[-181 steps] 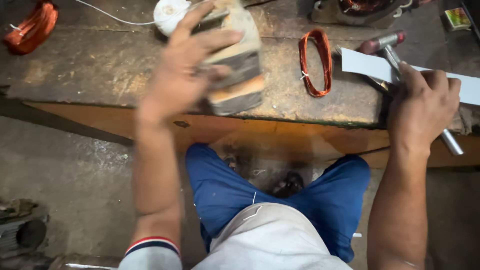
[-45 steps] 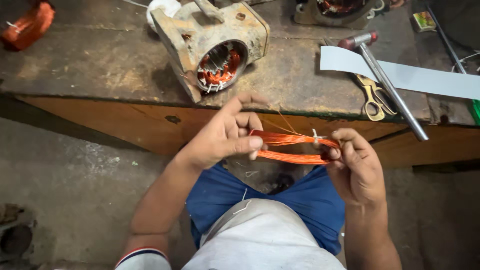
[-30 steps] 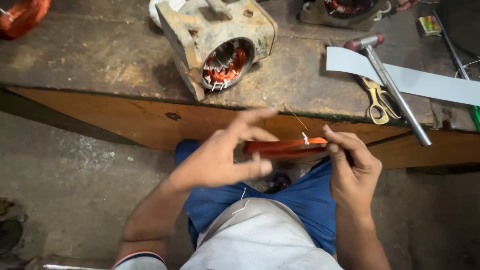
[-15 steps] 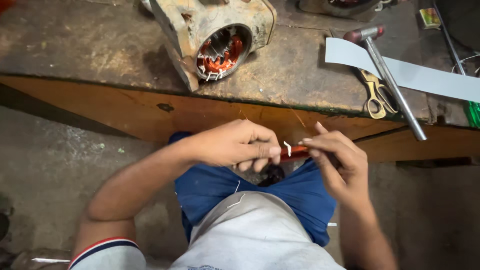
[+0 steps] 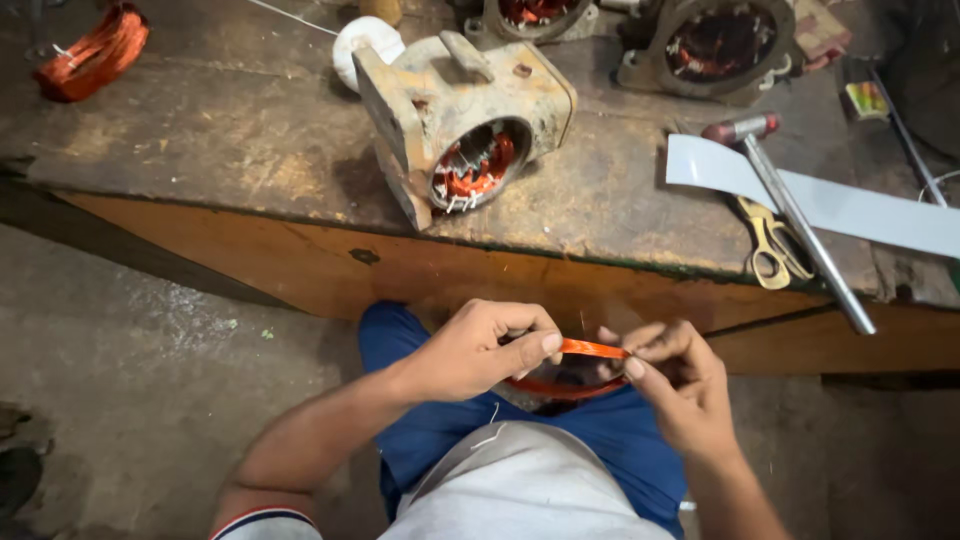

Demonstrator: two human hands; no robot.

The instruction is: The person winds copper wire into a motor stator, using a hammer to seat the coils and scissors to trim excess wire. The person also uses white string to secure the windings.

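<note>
Over my lap I hold a flattened loop of orange copper wire (image 5: 590, 350). My left hand (image 5: 480, 345) pinches its left end and my right hand (image 5: 675, 375) pinches its right end, fingers closed on the strands. The loop's lower part sags between my hands. On the wooden bench (image 5: 230, 120) above stands a worn beige motor housing (image 5: 455, 110), its open end facing me with orange windings inside.
A hammer (image 5: 795, 215), yellow-handled scissors (image 5: 775, 245) and a white paper strip (image 5: 850, 200) lie at the bench's right. Another orange wire coil (image 5: 95, 50) sits far left. Two more round motor parts (image 5: 720, 45) stand at the back. Concrete floor lies to the left.
Six seconds ago my left hand was on the housing and my right by the hammer. Both now hold the coil over my lap, squeezed flatter, hands closer together.
</note>
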